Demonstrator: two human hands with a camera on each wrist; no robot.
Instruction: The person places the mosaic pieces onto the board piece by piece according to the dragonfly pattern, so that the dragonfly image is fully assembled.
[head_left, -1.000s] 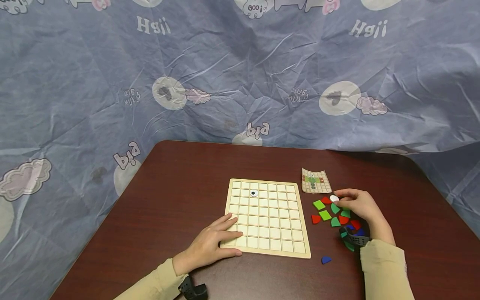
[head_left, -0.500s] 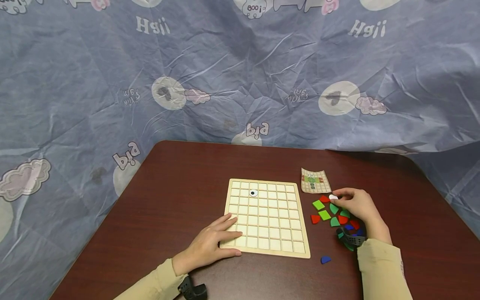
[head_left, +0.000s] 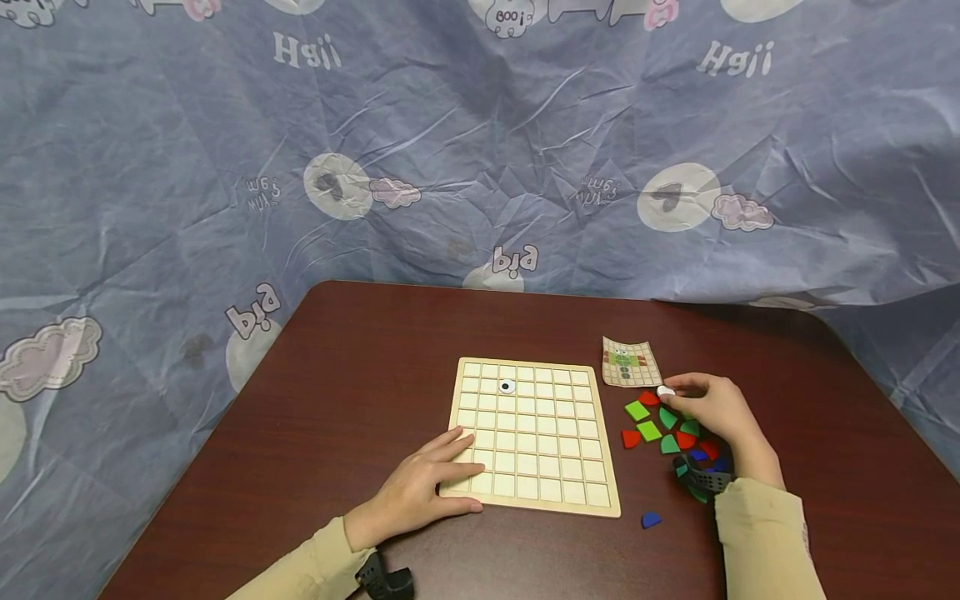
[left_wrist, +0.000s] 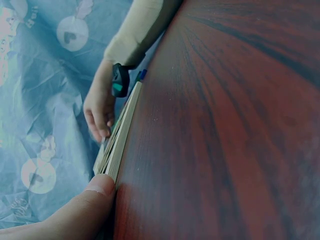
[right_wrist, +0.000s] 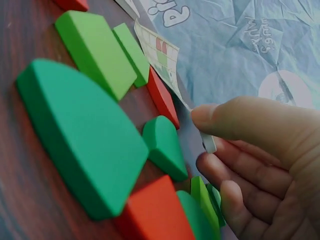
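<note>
A pale wooden grid board (head_left: 537,418) lies on the table, with a round white eye piece (head_left: 507,386) in its upper left part. My left hand (head_left: 416,486) rests on the board's lower left corner, fingers spread and straight; its thumb (left_wrist: 102,185) is at the board's near edge in the left wrist view. To the right of the board, my right hand (head_left: 717,408) pinches a white round piece (right_wrist: 209,143) between thumb and fingers, just above the loose pieces. A red quarter-round piece (head_left: 649,398) and a green one (right_wrist: 165,147) lie close to these fingertips.
A small pattern card (head_left: 632,363) with a gridded picture lies behind the loose pieces. Light green squares (head_left: 648,430) and several red, green and blue pieces are scattered beneath the right wrist. One blue piece (head_left: 651,520) lies apart, nearer the front. A patterned curtain (head_left: 480,150) hangs behind the table.
My right hand has closed on the white round piece and shifted it slightly back and left, tilting it towards the pattern card. The left hand and the board have stayed still.
</note>
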